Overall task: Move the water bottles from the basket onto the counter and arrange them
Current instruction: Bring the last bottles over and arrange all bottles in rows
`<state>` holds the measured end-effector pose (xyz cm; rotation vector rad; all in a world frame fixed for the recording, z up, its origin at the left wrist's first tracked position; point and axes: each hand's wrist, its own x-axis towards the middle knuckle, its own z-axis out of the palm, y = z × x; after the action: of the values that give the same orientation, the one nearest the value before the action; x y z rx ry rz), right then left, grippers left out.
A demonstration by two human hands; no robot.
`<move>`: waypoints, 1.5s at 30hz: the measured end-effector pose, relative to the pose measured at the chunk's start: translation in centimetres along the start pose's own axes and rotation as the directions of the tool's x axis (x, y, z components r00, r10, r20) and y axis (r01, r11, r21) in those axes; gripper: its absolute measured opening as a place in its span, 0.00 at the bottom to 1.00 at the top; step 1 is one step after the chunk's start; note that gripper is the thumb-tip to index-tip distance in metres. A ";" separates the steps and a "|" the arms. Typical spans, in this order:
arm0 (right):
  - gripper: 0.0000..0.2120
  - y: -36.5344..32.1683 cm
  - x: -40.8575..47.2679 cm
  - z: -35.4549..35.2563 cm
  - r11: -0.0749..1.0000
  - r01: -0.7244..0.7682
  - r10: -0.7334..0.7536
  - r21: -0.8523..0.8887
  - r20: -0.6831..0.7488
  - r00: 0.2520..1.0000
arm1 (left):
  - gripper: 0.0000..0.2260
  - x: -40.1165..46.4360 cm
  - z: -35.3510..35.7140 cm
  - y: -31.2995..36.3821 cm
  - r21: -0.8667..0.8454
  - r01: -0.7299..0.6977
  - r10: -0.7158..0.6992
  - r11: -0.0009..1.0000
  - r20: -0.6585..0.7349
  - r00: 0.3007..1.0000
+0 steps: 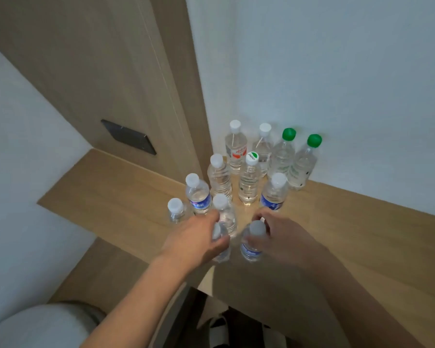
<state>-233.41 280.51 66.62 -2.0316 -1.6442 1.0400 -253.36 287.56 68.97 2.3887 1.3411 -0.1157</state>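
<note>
**A:** What can be read on the bottles?

**B:** Very little. The blue-label bottle (249, 243) in the right hand (284, 237) has white marks too blurred to read. A bottle with a green-and-white cap (249, 180), beyond both hands, carries a printed word on its cap that I cannot make out. Farther back, a bottle with a red-and-white label (236, 149) shows script, also illegible.

**A:** And the hands?

**B:** The left hand (199, 241) has its fingers curled around a clear bottle (221, 243), gripping the neck and shoulder. The right hand's fingers wrap the blue-label bottle just under its white cap. The two held bottles stand side by side, near each other, at the front edge of the wooden counter (362, 234).

**A:** Where are the others?

**B:** Upright on the counter beyond the fingertips (about ten of them), with two green-capped bottles (293, 156) farthest away against the white wall (337, 71).
</note>
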 end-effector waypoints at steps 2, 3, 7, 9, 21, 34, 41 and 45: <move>0.22 0.3 -0.2 -1.3 0.997 -0.012 0.008 0.076 0.055 0.998 | 0.17 0.2 -2.1 0.9 0.069 0.018 -0.013 0.997 -0.082 0.997; 0.22 0.5 -0.2 -2.0 0.991 -0.025 0.016 0.134 0.063 0.998 | 0.16 0.4 -3.4 1.3 0.062 0.027 -0.018 0.998 -0.138 0.990; 0.14 2.1 0.9 -5.8 0.996 -0.003 0.012 0.093 -0.096 0.995 | 0.11 1.8 -8.1 3.5 -0.001 -0.016 0.015 1.000 -0.325 0.946; 0.15 2.5 1.5 -7.4 0.999 0.020 -0.014 0.032 -0.178 0.984 | 0.10 2.7 -9.3 4.8 0.016 -0.048 0.051 0.999 -0.379 0.924; 0.24 2.4 5.8 -8.5 0.977 -0.179 0.154 -0.113 -0.202 0.967 | 0.16 14.3 -8.2 6.2 0.240 -0.254 0.283 0.937 -0.092 0.955; 0.17 2.1 7.1 -7.8 0.971 -0.145 0.111 -0.188 -0.179 0.978 | 0.21 18.5 -6.5 4.2 0.226 -0.290 0.285 0.930 0.052 0.957; 0.15 2.0 7.5 -7.2 0.971 -0.122 0.078 -0.207 -0.207 0.975 | 0.22 16.7 -7.2 1.9 0.265 -0.210 0.233 0.941 -0.059 0.971; 0.13 2.4 7.8 -6.9 0.973 -0.114 0.067 -0.199 -0.227 0.972 | 0.23 15.6 -7.0 0.8 0.364 -0.073 0.089 0.929 -0.028 0.996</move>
<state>-226.35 288.49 67.15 -2.2838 -1.6161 0.6615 -245.14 302.38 71.51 2.7634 1.3332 -0.3141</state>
